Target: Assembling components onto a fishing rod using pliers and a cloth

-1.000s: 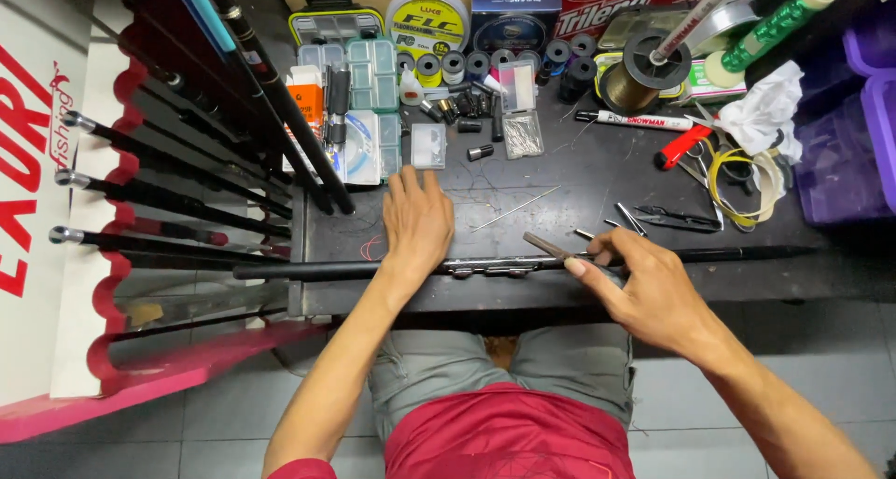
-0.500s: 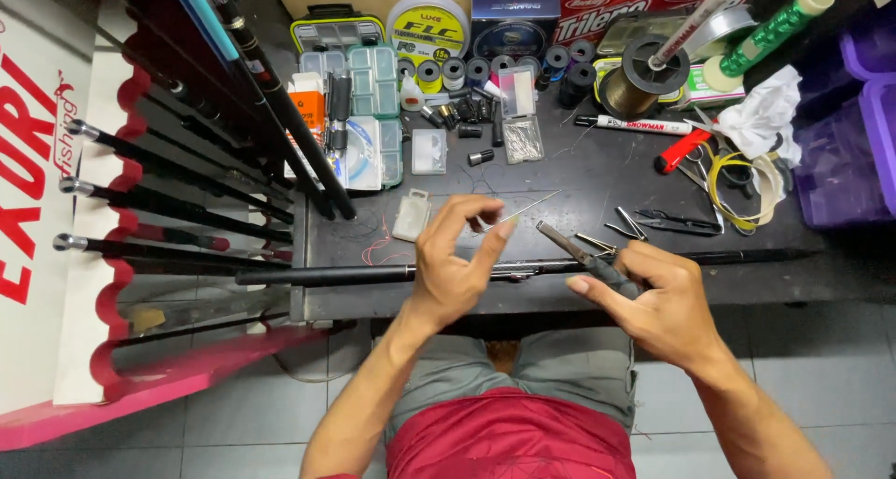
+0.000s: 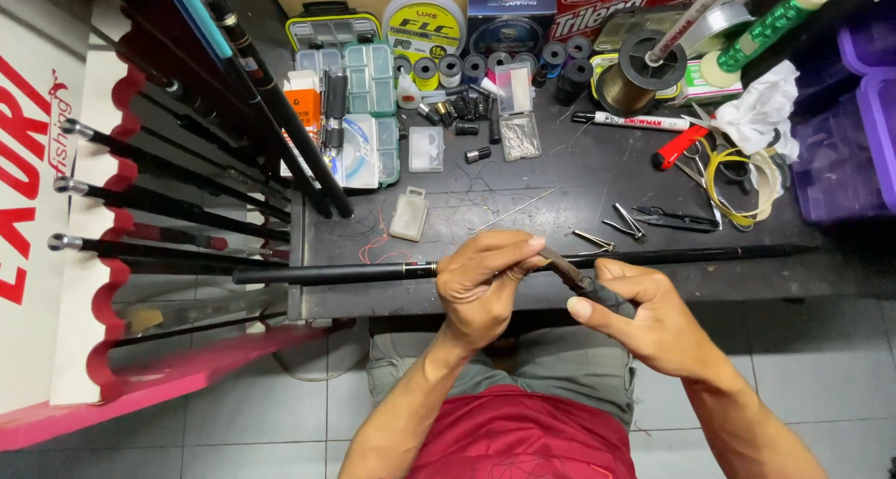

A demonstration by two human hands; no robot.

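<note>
Back edge of the black table (image 3: 579,176) is lined with packaging: a round yellow-and-white line spool pack (image 3: 427,17) sits top middle, a dark blue box (image 3: 511,13) right of it, then a red box (image 3: 616,8) with white lettering. In front of those are two clear green-edged tackle boxes (image 3: 371,106) and an orange-labelled packet (image 3: 303,101) further left. A white marker (image 3: 635,122) with a black cap lies flat in the middle right, and purple bins (image 3: 854,115) fill the far right corner. On the left stands a white sign (image 3: 37,190) with big red letters and a scalloped red rack edge holding a row of black rods (image 3: 159,204). The rod being worked on (image 3: 345,273) lies along the front edge of the table, long axis running left to right, thick butt pointing left toward the rack and thin tip (image 3: 793,249) pointing right. The left hand (image 3: 481,288) is curled shut over the rod about mid-length, fingertips pinched at the top. The right hand (image 3: 644,316) is closed around the dark handles of rusty pliers (image 3: 574,276), nose aimed up-left at the left fingertips (can't make out what, if anything, the tips are biting). A small white plastic case (image 3: 409,215) sits just behind the rod.
</note>
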